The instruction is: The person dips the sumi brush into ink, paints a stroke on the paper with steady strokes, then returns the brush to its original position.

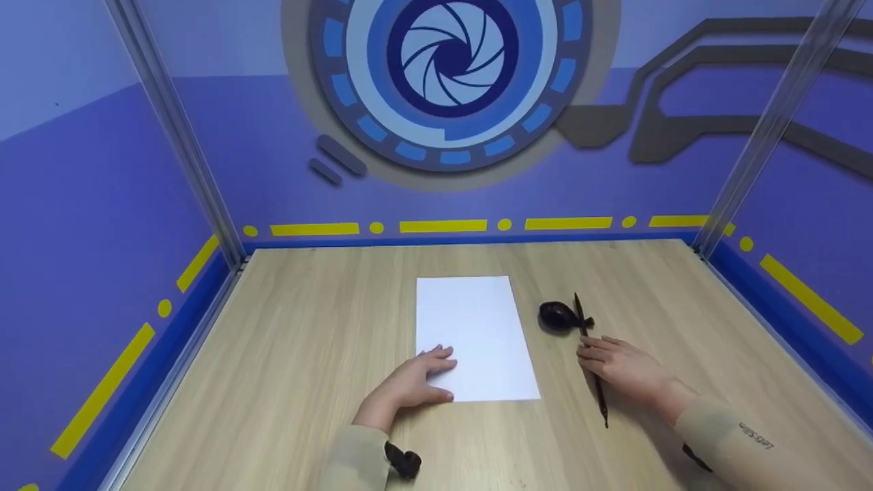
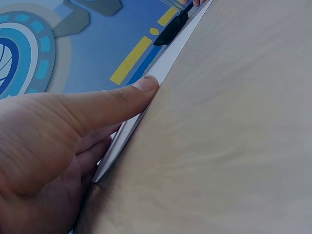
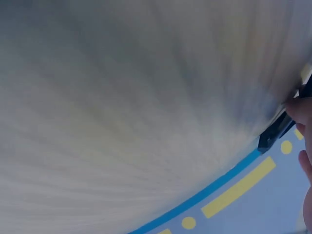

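Note:
A white sheet of paper (image 1: 481, 327) lies flat on the wooden table. My left hand (image 1: 412, 382) rests on its near left corner, fingers spread and extended over the sheet. Up close in the left wrist view, the thumb (image 2: 114, 105) lies along the paper's edge. To the right, a slim dark brush-like stick (image 1: 601, 401) leans across the narrow end of a rounded black dish-like piece (image 1: 558, 318). My right hand (image 1: 631, 372) touches the stick, its fairly straight fingers reaching over the shaft and hiding part of it.
The wooden table (image 1: 307, 327) is bounded by printed blue panels at the back and sides. Metal posts (image 1: 184, 136) rise at the back corners. A black strap (image 1: 404, 460) hangs under the left sleeve.

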A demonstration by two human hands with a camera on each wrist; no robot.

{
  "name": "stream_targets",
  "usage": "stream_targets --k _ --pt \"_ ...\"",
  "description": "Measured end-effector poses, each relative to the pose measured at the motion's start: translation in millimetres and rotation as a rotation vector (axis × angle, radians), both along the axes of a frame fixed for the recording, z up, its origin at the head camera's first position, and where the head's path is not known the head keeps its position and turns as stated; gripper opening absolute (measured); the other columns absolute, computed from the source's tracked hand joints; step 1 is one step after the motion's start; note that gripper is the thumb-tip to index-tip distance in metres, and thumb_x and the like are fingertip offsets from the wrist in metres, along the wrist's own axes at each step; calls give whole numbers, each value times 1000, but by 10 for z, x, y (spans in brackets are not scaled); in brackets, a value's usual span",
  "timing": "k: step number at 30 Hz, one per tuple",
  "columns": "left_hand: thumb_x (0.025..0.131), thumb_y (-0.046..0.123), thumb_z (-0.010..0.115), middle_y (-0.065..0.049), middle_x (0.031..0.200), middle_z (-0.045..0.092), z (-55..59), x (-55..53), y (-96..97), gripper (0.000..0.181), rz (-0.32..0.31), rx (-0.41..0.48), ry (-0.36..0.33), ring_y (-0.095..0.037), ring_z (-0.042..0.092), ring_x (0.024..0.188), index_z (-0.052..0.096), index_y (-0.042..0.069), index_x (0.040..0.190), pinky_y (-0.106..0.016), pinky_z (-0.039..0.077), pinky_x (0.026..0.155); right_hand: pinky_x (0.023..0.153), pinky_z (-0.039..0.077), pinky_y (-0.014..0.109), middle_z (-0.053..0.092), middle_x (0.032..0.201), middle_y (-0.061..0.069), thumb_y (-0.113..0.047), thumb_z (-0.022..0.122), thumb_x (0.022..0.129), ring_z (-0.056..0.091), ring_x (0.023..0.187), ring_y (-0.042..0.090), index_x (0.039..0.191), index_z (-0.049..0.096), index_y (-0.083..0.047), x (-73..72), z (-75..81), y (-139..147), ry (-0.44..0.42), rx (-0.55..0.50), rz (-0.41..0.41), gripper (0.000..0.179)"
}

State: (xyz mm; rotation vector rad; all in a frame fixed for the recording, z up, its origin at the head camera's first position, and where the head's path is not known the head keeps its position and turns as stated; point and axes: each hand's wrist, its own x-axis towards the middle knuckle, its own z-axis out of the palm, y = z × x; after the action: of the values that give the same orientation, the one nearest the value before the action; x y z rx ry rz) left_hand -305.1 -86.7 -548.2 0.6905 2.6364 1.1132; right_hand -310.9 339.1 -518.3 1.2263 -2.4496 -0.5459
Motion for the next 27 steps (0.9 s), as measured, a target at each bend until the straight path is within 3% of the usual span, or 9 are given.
stream_targets --k 8,14,19,23,26,27 --pt "87 22 82 -2 164 43 1 0 11 62 9 -4 -14 -29 30 158 61 10 143 -52 25 130 97 59 40 75 123 8 -3 74 78 70 117 24 115 76 -9 -52 -66 88 116 -50 117 38" --pt "86 23 82 -3 164 43 7 -3 6 62 8 -5 -12 -30 30 158 61 9 143 -53 25 130 96 59 40 74 123 9 -2 69 77 69 116 25 114 75 -10 -68 -69 119 151 -101 162 39" --pt "86 22 82 -3 164 44 11 -1 11 62 10 -7 -10 -29 30 158 61 9 143 -52 25 130 90 61 41 76 116 11 1 70 72 72 110 28 108 76 -6 -149 -47 122 184 -219 241 37" --pt "86 22 83 -3 164 43 7 0 20 63 16 -6 -18 -30 30 158 61 10 143 -52 24 130 89 58 38 76 116 14 5 75 66 70 108 29 109 75 -4 -163 -6 125 194 -309 257 43" --pt "86 22 83 -3 164 43 4 3 20 63 15 -9 -15 -30 30 158 61 10 143 -53 24 130 89 56 36 76 116 13 5 71 69 69 113 26 111 76 -3 -164 56 104 229 -367 276 43" --pt "85 22 83 -4 164 44 2 5 18 63 14 -7 -11 -31 30 157 61 9 143 -54 24 130 89 56 35 76 116 12 4 68 75 68 119 23 111 76 -3 -171 75 92 244 -390 289 38"
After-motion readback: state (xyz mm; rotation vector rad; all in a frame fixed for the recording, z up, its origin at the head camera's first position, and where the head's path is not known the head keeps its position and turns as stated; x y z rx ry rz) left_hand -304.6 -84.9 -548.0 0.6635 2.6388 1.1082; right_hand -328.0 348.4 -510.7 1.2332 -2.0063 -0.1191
